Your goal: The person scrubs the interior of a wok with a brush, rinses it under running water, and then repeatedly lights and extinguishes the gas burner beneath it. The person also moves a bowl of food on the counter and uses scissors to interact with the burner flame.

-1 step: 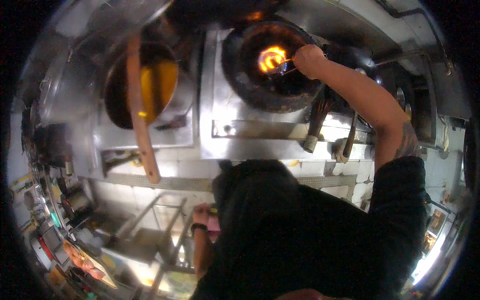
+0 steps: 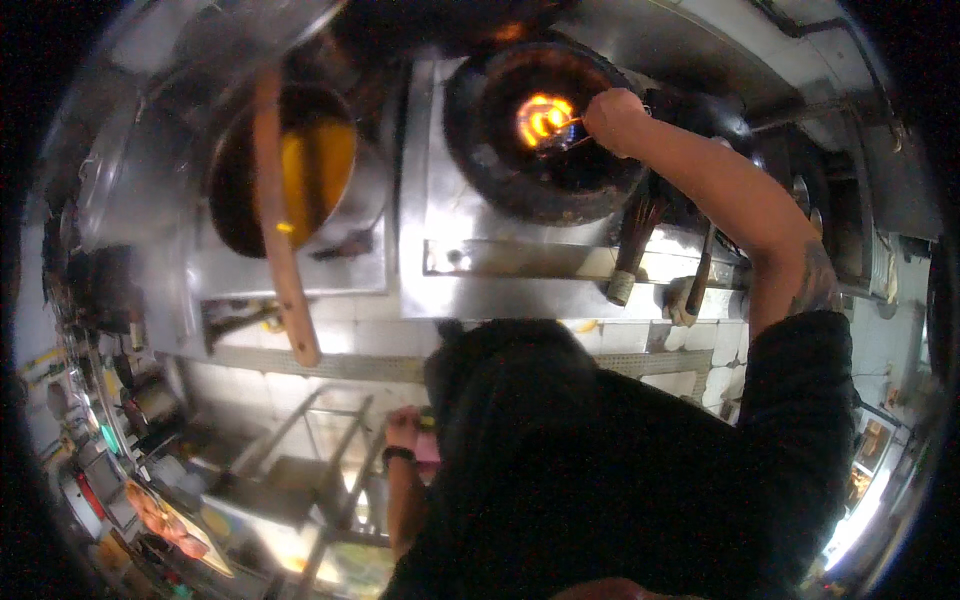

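Note:
My right hand (image 2: pixel 617 120) reaches over a round, blackened wok burner (image 2: pixel 490 165) where an orange flame (image 2: pixel 545 118) burns. The fingers are closed around a thin metal tool (image 2: pixel 567 146) with two slender prongs. Its tip lies at the flame's lower right edge, and its exact kind is unclear. Down at my left side, my left hand (image 2: pixel 402 428) hangs low, a black band on the wrist. Beside it is a pink thing (image 2: pixel 427 450), partly hidden by my dark clothing; whether the fingers hold it is too blurred to see.
A wooden stick (image 2: pixel 275 210) lies across a large pot (image 2: pixel 222 215) of yellow-orange liquid on the left. Right of the burner's front rest a bamboo brush (image 2: pixel 632 255) and a dark-handled tool (image 2: pixel 700 275). A metal rack (image 2: pixel 330 425) and a board of reddish meat (image 2: pixel 165 515) sit lower left.
My right hand has shifted very slightly left, and the thin metal tool sits a little lower against the flame. The flame's shape has changed. My left hand has not visibly moved.

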A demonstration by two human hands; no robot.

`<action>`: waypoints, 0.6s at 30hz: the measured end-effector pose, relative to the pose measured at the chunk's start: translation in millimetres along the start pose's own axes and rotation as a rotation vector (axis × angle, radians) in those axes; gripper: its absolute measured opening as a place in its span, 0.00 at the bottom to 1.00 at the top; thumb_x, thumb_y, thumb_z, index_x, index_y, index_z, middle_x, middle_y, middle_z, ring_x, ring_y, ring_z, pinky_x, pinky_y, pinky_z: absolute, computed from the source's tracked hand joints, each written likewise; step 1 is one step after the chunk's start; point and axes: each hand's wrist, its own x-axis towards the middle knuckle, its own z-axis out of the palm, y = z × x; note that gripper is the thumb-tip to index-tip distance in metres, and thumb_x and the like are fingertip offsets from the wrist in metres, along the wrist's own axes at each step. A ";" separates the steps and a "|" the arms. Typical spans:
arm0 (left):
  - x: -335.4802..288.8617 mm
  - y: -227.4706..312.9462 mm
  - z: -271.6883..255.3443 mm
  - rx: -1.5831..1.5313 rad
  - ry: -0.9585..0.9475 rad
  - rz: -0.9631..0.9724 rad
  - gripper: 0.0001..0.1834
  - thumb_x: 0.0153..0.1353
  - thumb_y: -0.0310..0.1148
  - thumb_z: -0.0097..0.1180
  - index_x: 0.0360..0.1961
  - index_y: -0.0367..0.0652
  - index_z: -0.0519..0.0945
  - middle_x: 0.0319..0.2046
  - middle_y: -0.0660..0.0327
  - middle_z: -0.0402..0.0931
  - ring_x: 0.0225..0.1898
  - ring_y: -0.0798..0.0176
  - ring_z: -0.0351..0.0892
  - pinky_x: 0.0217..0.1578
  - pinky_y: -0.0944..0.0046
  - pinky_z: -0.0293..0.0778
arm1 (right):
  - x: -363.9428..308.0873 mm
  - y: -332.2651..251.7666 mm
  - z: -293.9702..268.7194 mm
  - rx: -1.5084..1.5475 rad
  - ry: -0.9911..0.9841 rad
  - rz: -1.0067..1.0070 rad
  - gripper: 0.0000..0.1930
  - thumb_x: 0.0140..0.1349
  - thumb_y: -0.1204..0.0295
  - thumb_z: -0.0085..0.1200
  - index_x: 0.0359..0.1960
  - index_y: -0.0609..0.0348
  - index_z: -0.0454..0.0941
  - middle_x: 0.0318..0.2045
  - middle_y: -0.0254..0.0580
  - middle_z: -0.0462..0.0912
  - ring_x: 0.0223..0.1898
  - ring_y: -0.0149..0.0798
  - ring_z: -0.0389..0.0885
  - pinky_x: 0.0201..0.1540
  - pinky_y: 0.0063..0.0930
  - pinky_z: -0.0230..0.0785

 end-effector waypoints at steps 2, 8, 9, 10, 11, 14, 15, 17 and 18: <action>2.2 30.4 13.0 0.314 -0.011 0.144 0.23 0.70 0.53 0.50 0.47 0.46 0.85 0.43 0.57 0.86 0.47 0.52 0.84 0.52 0.53 0.77 | 4.6 -8.3 -3.3 0.040 0.009 0.055 0.11 0.56 0.72 0.63 0.41 0.54 0.88 0.43 0.46 0.88 0.48 0.45 0.87 0.49 0.37 0.80; -17.9 100.5 32.6 0.251 0.050 -0.120 0.21 0.66 0.50 0.57 0.48 0.44 0.85 0.44 0.55 0.86 0.48 0.54 0.84 0.52 0.56 0.77 | 18.7 -16.0 -20.7 -0.118 0.019 -0.090 0.11 0.60 0.69 0.59 0.42 0.53 0.89 0.44 0.45 0.88 0.50 0.45 0.86 0.51 0.37 0.78; -24.0 136.4 33.8 0.296 0.036 -0.130 0.20 0.66 0.49 0.59 0.48 0.44 0.85 0.44 0.54 0.86 0.48 0.54 0.85 0.51 0.57 0.77 | 18.7 -11.3 -15.7 -0.089 0.013 -0.067 0.11 0.60 0.69 0.60 0.42 0.53 0.89 0.44 0.45 0.88 0.50 0.46 0.86 0.51 0.37 0.78; -28.0 135.9 33.4 0.311 0.050 -0.127 0.19 0.65 0.47 0.60 0.48 0.44 0.85 0.43 0.54 0.86 0.47 0.54 0.85 0.50 0.57 0.78 | 23.4 -11.8 -14.1 -0.064 0.019 -0.062 0.11 0.59 0.69 0.61 0.43 0.53 0.89 0.44 0.44 0.88 0.50 0.46 0.86 0.51 0.37 0.78; -30.7 135.7 33.4 0.326 0.061 -0.122 0.18 0.65 0.45 0.61 0.47 0.44 0.85 0.42 0.54 0.87 0.46 0.55 0.85 0.49 0.57 0.78 | 27.3 -11.8 -12.0 -0.038 0.024 -0.055 0.11 0.59 0.69 0.61 0.43 0.53 0.89 0.44 0.44 0.88 0.50 0.46 0.86 0.52 0.38 0.78; -35.4 115.4 36.2 0.265 0.107 -0.121 0.15 0.61 0.44 0.63 0.43 0.46 0.85 0.40 0.57 0.86 0.42 0.56 0.85 0.46 0.59 0.80 | 19.5 -13.2 -27.9 -0.049 -0.033 -0.054 0.12 0.56 0.70 0.64 0.43 0.54 0.89 0.44 0.44 0.88 0.50 0.47 0.86 0.51 0.38 0.79; -32.7 103.4 37.7 0.229 0.118 -0.116 0.14 0.60 0.44 0.64 0.40 0.47 0.84 0.40 0.59 0.86 0.40 0.57 0.85 0.45 0.60 0.80 | 18.6 -12.0 -26.9 -0.089 -0.045 -0.056 0.13 0.55 0.70 0.65 0.43 0.54 0.89 0.45 0.44 0.88 0.50 0.47 0.86 0.50 0.38 0.79; -33.4 58.5 32.1 0.413 0.079 0.210 0.15 0.62 0.45 0.59 0.41 0.47 0.84 0.39 0.58 0.86 0.37 0.55 0.85 0.43 0.61 0.81 | 21.0 -11.4 -25.8 -0.165 -0.061 -0.074 0.14 0.53 0.70 0.67 0.43 0.54 0.89 0.45 0.44 0.88 0.50 0.48 0.86 0.49 0.39 0.80; -27.6 41.5 30.1 0.337 0.052 0.187 0.15 0.63 0.45 0.57 0.42 0.47 0.84 0.39 0.58 0.86 0.37 0.55 0.85 0.43 0.61 0.81 | 21.7 -8.4 -23.4 -0.157 -0.082 -0.075 0.14 0.53 0.70 0.68 0.43 0.54 0.89 0.45 0.45 0.88 0.50 0.48 0.86 0.49 0.39 0.80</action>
